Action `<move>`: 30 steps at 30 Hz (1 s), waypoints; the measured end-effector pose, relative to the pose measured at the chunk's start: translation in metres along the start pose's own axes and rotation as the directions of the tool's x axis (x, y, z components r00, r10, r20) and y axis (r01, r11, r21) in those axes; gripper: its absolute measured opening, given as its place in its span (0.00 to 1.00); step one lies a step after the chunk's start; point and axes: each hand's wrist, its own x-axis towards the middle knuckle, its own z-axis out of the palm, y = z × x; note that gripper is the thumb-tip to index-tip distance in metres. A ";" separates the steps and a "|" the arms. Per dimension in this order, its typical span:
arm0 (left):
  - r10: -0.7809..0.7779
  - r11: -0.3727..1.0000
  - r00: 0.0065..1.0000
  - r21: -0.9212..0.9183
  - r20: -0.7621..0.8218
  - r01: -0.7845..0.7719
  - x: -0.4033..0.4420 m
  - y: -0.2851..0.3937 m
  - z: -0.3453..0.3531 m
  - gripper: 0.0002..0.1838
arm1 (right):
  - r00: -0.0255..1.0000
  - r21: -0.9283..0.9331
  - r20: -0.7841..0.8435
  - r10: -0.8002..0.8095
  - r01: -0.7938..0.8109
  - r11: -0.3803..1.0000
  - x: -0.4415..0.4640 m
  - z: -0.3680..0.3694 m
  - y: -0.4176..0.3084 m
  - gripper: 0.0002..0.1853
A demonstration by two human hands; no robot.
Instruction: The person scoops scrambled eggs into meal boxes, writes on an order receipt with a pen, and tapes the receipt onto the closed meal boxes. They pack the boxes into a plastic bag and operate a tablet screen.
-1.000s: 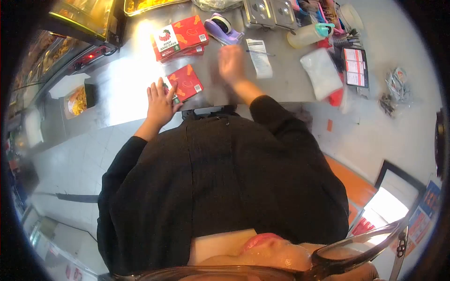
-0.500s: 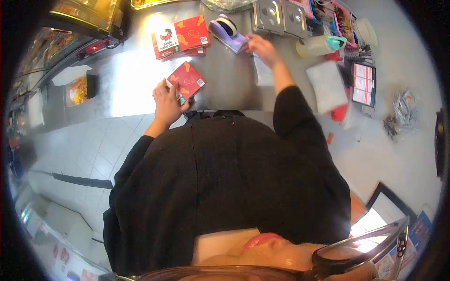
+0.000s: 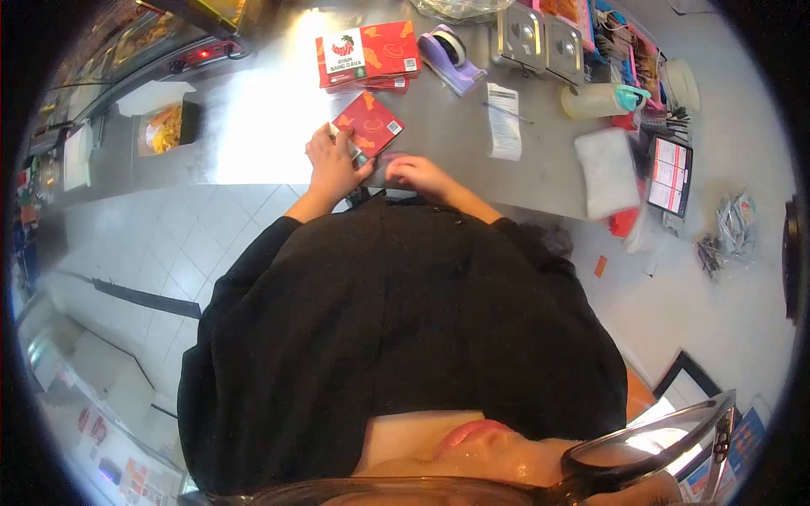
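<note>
Head view: box on desk, long axis apparently slanting near-left to far-right. Left hand, nearer, clamped on its near-left end. Right hand just beside, fingers curled; cannot tell whether grip closes on anything. From right grip, box lies leftward and slightly beyond.

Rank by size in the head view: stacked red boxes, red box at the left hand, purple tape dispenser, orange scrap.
Stacked red boxes
Red box at the left hand and purple tape dispenser: too alike to rank, box partly covered
Orange scrap
</note>
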 end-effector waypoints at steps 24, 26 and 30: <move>-0.628 0.644 0.299 -0.265 -0.718 0.718 0.058 -0.341 -0.127 0.37 | 0.685 -0.719 -0.480 -0.548 0.050 0.693 0.059 0.011 0.008 0.24; -0.842 0.439 0.251 -0.334 -0.478 0.834 0.063 -0.396 -0.169 0.39 | 0.756 -0.638 -0.494 -0.429 0.021 0.770 0.056 0.023 -0.001 0.24; -0.794 0.603 0.590 -0.072 -0.146 0.794 0.061 -0.475 -0.196 0.31 | 0.794 -0.556 -0.479 -0.375 0.057 0.829 0.047 0.024 0.001 0.24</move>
